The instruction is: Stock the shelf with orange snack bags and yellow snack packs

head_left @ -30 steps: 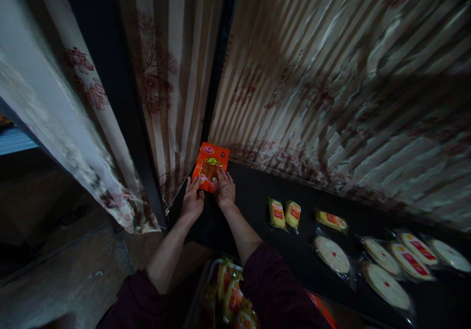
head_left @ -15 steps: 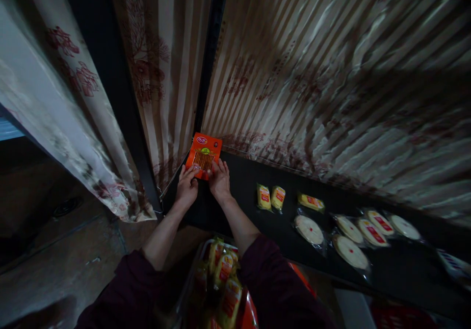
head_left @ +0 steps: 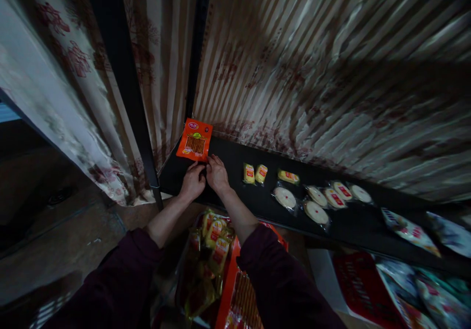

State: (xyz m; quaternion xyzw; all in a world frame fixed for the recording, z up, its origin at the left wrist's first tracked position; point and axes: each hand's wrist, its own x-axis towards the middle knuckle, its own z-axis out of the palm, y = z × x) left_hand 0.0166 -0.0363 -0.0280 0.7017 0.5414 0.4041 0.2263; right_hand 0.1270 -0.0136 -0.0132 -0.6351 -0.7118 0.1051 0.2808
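An orange snack packet [head_left: 195, 140] leans at the left end of the black shelf [head_left: 231, 162], in the corner by the curtains. Just below its bottom edge is my left hand [head_left: 193, 182], fingers curled, with whatever lies between them too small to make out. My right hand [head_left: 217, 173] is beside it, fingertips at the packet's lower right corner, fingers close together; any grip there is unclear. To the right on the shelf lie small yellow packets [head_left: 249, 173] and several round wrapped cakes [head_left: 285, 198].
Below the shelf, a clear container [head_left: 180, 275] holds yellow packets, with a larger orange packet [head_left: 243, 294] beside it. A red and white box [head_left: 358, 285] stands lower right. A dark post [head_left: 128, 79] and patterned curtains [head_left: 294, 64] border the shelf.
Both hands have slid down from the packet's sides to its lower edge, leaving its front uncovered. The view has shifted, showing more bags at the right and more of the containers below.
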